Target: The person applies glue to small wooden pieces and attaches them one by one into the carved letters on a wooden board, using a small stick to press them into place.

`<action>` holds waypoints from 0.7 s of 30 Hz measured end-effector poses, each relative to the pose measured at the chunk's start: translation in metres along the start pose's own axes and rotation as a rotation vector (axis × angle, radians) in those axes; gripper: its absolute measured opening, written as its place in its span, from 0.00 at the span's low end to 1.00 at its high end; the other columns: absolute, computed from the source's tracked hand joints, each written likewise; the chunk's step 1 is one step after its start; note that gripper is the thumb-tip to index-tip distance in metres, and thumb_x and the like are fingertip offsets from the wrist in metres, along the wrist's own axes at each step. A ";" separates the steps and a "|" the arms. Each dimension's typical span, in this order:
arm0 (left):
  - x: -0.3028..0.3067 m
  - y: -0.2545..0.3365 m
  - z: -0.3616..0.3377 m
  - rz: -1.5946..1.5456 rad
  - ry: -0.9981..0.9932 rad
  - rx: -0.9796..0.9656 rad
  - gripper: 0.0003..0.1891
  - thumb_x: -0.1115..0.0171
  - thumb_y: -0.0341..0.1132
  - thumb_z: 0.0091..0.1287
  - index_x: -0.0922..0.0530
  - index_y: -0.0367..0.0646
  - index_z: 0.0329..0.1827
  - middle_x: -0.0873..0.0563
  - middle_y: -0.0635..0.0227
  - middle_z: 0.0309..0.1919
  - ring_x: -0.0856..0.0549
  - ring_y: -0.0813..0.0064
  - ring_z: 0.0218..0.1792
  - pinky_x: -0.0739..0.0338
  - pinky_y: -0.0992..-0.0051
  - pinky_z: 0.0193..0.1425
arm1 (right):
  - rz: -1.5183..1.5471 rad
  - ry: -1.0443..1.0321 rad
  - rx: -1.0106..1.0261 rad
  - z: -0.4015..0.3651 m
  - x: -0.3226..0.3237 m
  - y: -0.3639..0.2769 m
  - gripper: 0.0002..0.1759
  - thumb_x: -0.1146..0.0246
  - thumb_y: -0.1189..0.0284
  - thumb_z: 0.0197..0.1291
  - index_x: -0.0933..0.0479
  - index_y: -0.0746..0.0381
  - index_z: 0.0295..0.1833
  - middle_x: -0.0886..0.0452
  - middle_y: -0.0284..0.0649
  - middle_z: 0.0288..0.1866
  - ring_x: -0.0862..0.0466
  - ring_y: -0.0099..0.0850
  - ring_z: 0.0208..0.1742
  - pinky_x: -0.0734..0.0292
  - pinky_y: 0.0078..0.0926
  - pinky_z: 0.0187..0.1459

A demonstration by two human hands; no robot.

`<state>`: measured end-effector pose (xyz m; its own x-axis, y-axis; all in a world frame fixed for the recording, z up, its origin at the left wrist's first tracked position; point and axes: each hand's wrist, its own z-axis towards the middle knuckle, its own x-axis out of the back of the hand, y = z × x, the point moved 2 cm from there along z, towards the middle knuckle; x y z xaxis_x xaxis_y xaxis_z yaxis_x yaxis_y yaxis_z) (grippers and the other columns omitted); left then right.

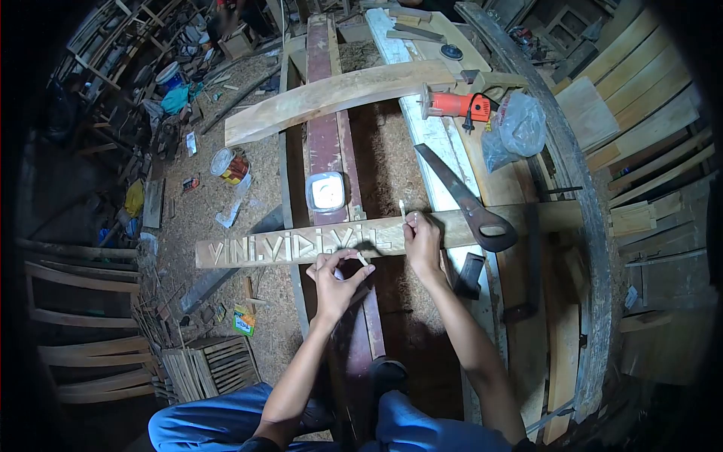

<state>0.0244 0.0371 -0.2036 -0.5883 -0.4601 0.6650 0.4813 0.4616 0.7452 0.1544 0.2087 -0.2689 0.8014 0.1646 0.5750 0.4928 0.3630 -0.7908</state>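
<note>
A long wooden plank (452, 226) lies across the bench, with pale raised letters (275, 247) along its left part. My left hand (339, 279) is at the plank's lower edge below the last letters, pinching a small pale wood strip (363, 260) between thumb and fingers. My right hand (423, 241) is over the plank to the right of the letters, its fingers closed on a thin pale stick (402, 208) that points up. A square white tub (328, 191) stands just above the plank. To the right, a handsaw (471, 203) lies across the plank.
A red power tool (456, 104) and a plastic bag (520, 124) lie at the upper right. A curved board (331, 94) spans the bench further back. A can (230, 166) stands on the sawdust at left. Part of another person (239, 19) shows at the top.
</note>
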 end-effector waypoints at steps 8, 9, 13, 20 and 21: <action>-0.012 -0.005 0.004 -0.057 0.005 -0.069 0.22 0.16 0.45 0.53 0.12 0.49 0.49 0.12 0.71 0.45 0.20 0.71 0.51 0.42 0.64 0.68 | -0.091 -0.066 -0.091 0.000 0.011 -0.001 0.08 0.33 0.81 0.61 0.20 0.70 0.46 0.16 0.59 0.38 0.15 0.58 0.40 0.22 0.51 0.43; -0.012 -0.002 0.004 -0.041 -0.011 -0.060 0.23 0.15 0.44 0.53 0.12 0.48 0.49 0.11 0.70 0.47 0.19 0.70 0.54 0.42 0.64 0.69 | -0.045 -0.089 -0.103 0.000 0.013 -0.001 0.09 0.33 0.78 0.63 0.20 0.69 0.47 0.16 0.60 0.40 0.16 0.60 0.43 0.22 0.54 0.45; -0.010 0.013 -0.002 -0.057 -0.006 -0.053 0.23 0.16 0.41 0.54 0.13 0.46 0.51 0.15 0.69 0.43 0.19 0.70 0.55 0.36 0.65 0.66 | -0.010 -0.052 -0.019 -0.012 0.031 -0.013 0.13 0.33 0.76 0.64 0.20 0.68 0.53 0.20 0.59 0.47 0.17 0.61 0.47 0.22 0.53 0.47; -0.011 0.017 0.022 -0.331 0.140 -0.032 0.23 0.16 0.45 0.53 0.13 0.47 0.50 0.12 0.69 0.47 0.24 0.65 0.57 0.50 0.54 0.74 | -0.435 -0.319 0.333 -0.031 0.098 -0.052 0.20 0.36 0.69 0.68 0.23 0.65 0.62 0.21 0.50 0.55 0.21 0.47 0.57 0.24 0.45 0.57; -0.009 0.022 0.021 -0.344 0.143 -0.028 0.23 0.16 0.45 0.53 0.13 0.47 0.50 0.12 0.69 0.47 0.24 0.65 0.57 0.50 0.54 0.74 | -0.482 -0.388 0.440 -0.034 0.110 -0.060 0.22 0.36 0.69 0.67 0.24 0.65 0.64 0.22 0.50 0.55 0.21 0.46 0.57 0.24 0.44 0.58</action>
<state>0.0269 0.0676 -0.1941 -0.6226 -0.6872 0.3743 0.2901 0.2415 0.9260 0.2244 0.1740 -0.1648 0.3144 0.1766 0.9327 0.5123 0.7956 -0.3233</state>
